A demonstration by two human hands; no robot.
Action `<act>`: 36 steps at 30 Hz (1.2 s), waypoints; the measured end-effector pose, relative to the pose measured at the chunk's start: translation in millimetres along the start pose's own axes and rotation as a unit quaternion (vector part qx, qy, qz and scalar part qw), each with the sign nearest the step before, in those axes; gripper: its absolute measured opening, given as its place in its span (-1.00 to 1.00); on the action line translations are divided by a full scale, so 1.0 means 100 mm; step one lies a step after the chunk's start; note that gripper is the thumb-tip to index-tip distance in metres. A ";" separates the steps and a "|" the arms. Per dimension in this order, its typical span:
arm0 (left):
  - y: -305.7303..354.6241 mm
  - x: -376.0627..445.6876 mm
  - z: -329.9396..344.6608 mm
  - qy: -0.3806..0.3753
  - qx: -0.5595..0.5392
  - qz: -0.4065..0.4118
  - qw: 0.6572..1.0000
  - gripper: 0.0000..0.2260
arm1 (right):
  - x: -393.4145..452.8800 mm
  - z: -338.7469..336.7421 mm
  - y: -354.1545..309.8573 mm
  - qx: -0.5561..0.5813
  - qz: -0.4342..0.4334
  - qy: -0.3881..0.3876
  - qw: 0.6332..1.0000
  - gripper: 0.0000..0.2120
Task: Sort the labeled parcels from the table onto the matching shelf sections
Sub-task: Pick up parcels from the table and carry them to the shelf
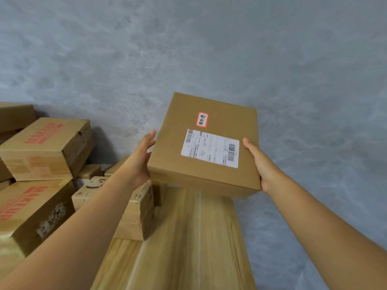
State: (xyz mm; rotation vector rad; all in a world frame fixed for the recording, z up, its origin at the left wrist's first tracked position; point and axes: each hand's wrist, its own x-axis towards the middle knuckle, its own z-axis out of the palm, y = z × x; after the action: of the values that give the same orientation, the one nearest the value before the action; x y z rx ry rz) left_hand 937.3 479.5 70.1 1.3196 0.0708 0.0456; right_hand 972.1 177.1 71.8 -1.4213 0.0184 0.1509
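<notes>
Grey mottled flooring [272,59] fills the background as a person holds a flat brown parcel [211,176] in the air above the far end of a pale wooden bench [184,237]. Both hands carry it from opposite sides: the left hand [142,160] lies against the parcel's left edge with its fingers extended along the cardboard, and the right hand [261,164] cups the right edge, its thumb on top and the other fingers hidden beneath. The parcel sits squarely between the two hands, neither one nearer than the other, and straight ahead of the person. It is close to square, with no strong long axis, and tilts so that its top face meets the camera. On that face a white shipping label [210,148] runs crosswise from hand to hand, and a small red-bordered sticker [202,119] sits just above it; the print on both is too small to read.

To the left, more parcels crowd the bench, among them two large cartons with red lettering [44,143] stacked one above the other and a smaller box with a smile mark [90,191]. No shelf is in view, so the matching section cannot be judged; the carry will likely begin with a turn away from the bench, the parcel kept level between both hands.
</notes>
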 end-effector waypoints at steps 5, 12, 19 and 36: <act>-0.23 0.05 0.16 0.083 -0.212 -0.009 0.974 -0.17 | -0.04 0.31 0.08 0.069 -0.009 0.065 0.995 -0.38; -0.48 -0.03 0.58 0.039 -0.137 0.031 0.989 -0.23 | -0.05 0.61 0.33 0.138 -0.029 0.093 0.986 -0.28; -0.22 -0.01 0.31 0.023 -0.112 0.072 0.991 -0.36 | 0.04 0.10 0.17 0.062 -0.052 0.169 0.982 -0.07; -0.07 -0.03 0.20 -0.075 -0.050 0.114 0.989 -0.47 | -0.05 -0.15 0.10 -0.084 -0.115 0.025 0.990 -0.26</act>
State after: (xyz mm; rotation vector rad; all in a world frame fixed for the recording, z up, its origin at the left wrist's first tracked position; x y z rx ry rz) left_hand 935.5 458.3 67.8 1.2218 -0.2086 0.1429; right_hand 967.2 163.2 60.0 -1.5826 -0.1191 -0.0743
